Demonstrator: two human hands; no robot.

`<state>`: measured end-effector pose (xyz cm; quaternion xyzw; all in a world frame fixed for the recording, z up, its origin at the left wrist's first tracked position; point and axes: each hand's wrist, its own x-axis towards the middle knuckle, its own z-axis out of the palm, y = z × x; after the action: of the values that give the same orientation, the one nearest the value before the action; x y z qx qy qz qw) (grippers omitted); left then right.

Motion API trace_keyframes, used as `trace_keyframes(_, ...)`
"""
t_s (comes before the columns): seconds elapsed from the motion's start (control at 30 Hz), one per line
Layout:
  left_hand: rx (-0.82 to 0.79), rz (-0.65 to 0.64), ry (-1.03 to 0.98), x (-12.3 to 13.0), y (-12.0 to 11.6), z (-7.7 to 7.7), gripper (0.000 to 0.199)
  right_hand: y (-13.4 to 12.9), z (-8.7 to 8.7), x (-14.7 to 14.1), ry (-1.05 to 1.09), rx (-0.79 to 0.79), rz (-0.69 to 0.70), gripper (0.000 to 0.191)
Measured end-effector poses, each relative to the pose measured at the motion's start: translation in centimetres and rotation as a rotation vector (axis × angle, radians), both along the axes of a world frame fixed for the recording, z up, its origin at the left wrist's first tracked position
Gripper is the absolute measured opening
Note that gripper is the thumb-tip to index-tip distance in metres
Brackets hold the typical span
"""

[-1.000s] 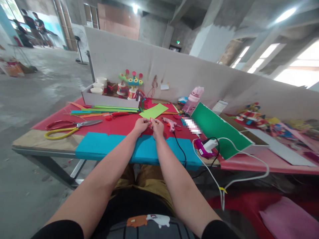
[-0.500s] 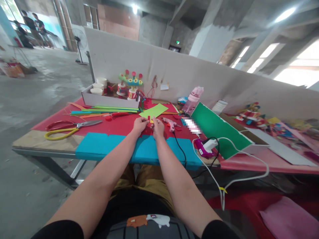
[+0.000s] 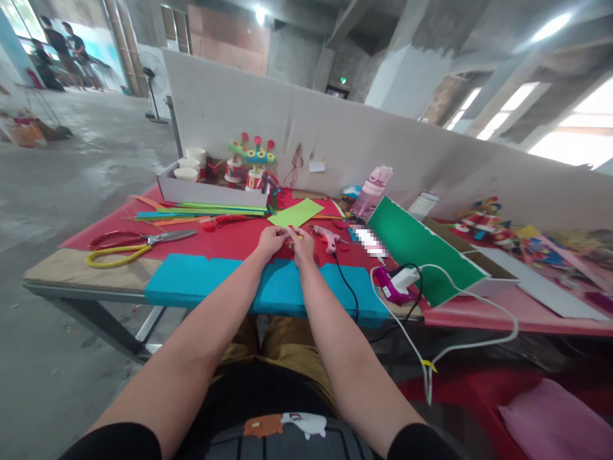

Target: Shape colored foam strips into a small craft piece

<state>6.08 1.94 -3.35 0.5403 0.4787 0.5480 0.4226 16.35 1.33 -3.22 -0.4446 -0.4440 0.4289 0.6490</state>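
Observation:
My left hand (image 3: 272, 243) and my right hand (image 3: 302, 246) meet above the red table cover, thumbs and fingers pinched together. Between the fingertips is a small red and yellow paper piece (image 3: 290, 228), mostly hidden by the fingers. A light green paper sheet (image 3: 299, 213) lies just beyond the hands. To the right of my right hand rests a pink hot glue gun (image 3: 329, 240), its black cord running toward the front edge. Blue sheet material (image 3: 191, 281) covers the table's front edge beneath my wrists.
Large scissors (image 3: 143, 246) and red-handled pliers (image 3: 223, 221) lie left. Coloured paper strips (image 3: 201, 211) sit before a box (image 3: 211, 190) of cups and crafted figures. A green board (image 3: 421, 255), a pink bottle (image 3: 375, 190) and a purple power strip (image 3: 393, 284) stand right.
The red strip that stood up between my fingertips is now mostly covered by them. My right fingers have closed in toward my left ones.

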Motion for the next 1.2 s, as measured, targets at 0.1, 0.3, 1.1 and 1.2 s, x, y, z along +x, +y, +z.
trace_keyframes(0.1, 0.019, -0.018, 0.023, 0.0, 0.0, 0.0, 0.018, -0.1, 0.1, 0.0, 0.01, 0.005, -0.014, 0.029)
trace_keyframes(0.3, 0.043, -0.045, 0.031, 0.1, -0.2, 0.1, 0.021, -0.2, 0.2, 0.0, 0.036, 0.023, -0.011, 0.025)
trace_keyframes(1.1, -0.014, 0.023, -0.149, -0.1, -1.2, 1.3, 0.021, 0.4, -0.3, 0.0, 0.114, 0.019, 0.043, 0.025)
trace_keyframes(1.2, -0.011, 0.031, -0.161, 0.0, -1.3, 1.4, 0.022, 0.4, -0.4, 0.1, 0.11, 0.032, 0.044, 0.025)
